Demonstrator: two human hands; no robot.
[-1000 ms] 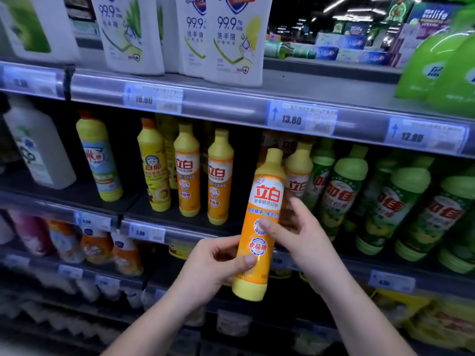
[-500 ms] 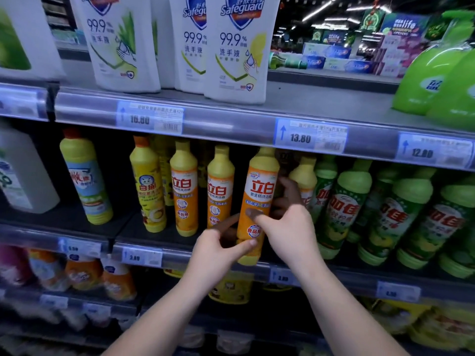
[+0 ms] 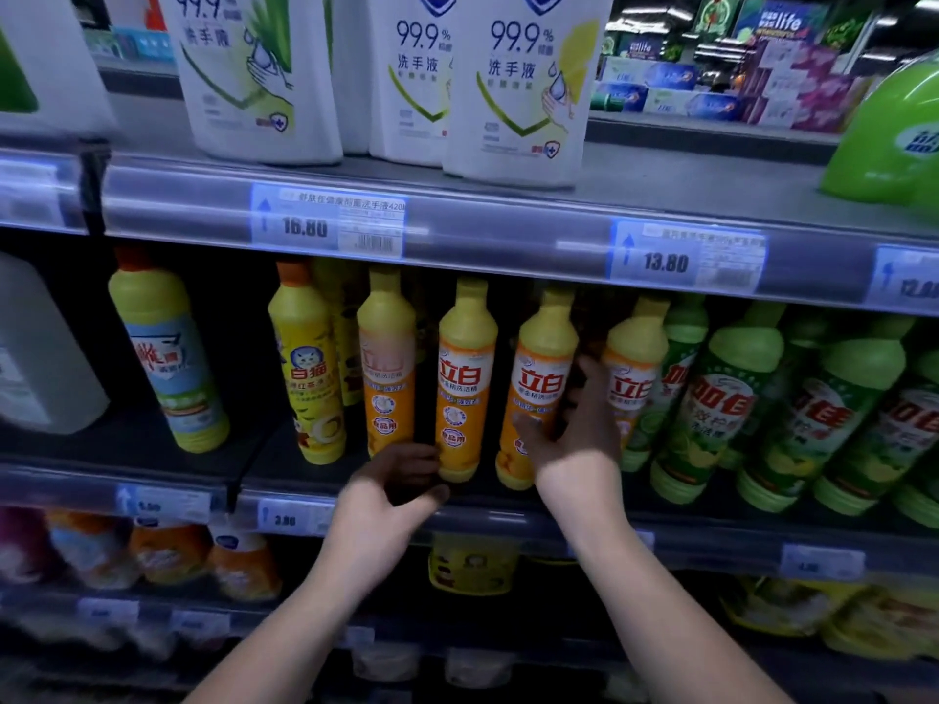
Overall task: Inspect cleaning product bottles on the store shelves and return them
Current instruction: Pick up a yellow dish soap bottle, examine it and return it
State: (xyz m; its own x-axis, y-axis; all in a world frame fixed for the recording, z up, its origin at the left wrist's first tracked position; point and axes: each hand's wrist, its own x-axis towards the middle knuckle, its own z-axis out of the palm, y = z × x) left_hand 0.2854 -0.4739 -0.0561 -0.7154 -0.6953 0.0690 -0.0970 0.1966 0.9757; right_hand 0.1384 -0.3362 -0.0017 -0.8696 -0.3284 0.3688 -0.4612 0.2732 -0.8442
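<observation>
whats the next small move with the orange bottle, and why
Probably open the right hand and draw it away: the orange plastic bottle with the yellow cap it grips stands on the dark shelf, in line with its matching neighbours.

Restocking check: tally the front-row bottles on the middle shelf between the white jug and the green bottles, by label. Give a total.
Orange-label bottles: 4, one gripped by the right hand
Cat-label yellow bottle: 1
Blue-label yellow bottle: 1
Total: 6
</observation>
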